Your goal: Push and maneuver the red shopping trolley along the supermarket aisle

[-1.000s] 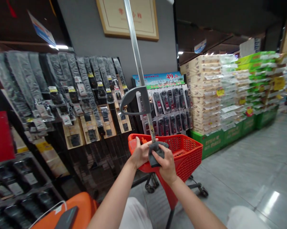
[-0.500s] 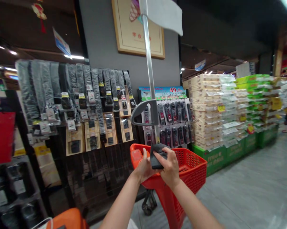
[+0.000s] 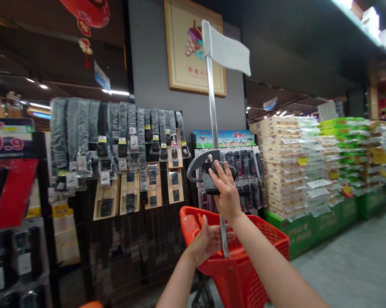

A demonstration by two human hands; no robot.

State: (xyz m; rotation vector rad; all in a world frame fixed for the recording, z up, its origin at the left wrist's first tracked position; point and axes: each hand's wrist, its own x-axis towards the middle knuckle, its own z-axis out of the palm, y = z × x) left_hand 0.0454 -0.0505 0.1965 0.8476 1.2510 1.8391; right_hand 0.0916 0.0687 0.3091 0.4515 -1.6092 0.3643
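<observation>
My right hand [image 3: 228,192] presses a dark grey cloth [image 3: 209,183] against the grey loop handle [image 3: 193,167], fingers spread over it. The handle sits on an upright metal pole [image 3: 212,107] with a pale flag-shaped plate [image 3: 230,51] at its top. Lower down, my left hand [image 3: 207,244] is open at the pole's lower end, thumb up and fingers stretched out behind the pole; whether they touch it I cannot tell. The pole meets the rear edge of a red plastic shopping cart [image 3: 241,267], directly below my hands.
Plastic-wrapped belts [image 3: 82,137] hang on a rack to the left, beside a red panel [image 3: 15,192]. More packaged goods [image 3: 244,160] hang behind the pole. Stacked cartons [image 3: 281,162] stand on green bases [image 3: 324,222] at the right, along the grey floor [image 3: 350,273].
My right hand has moved up with the cloth from the pole's lower part to the handle. My left hand has stayed low and parted from the right. The view has tilted upward.
</observation>
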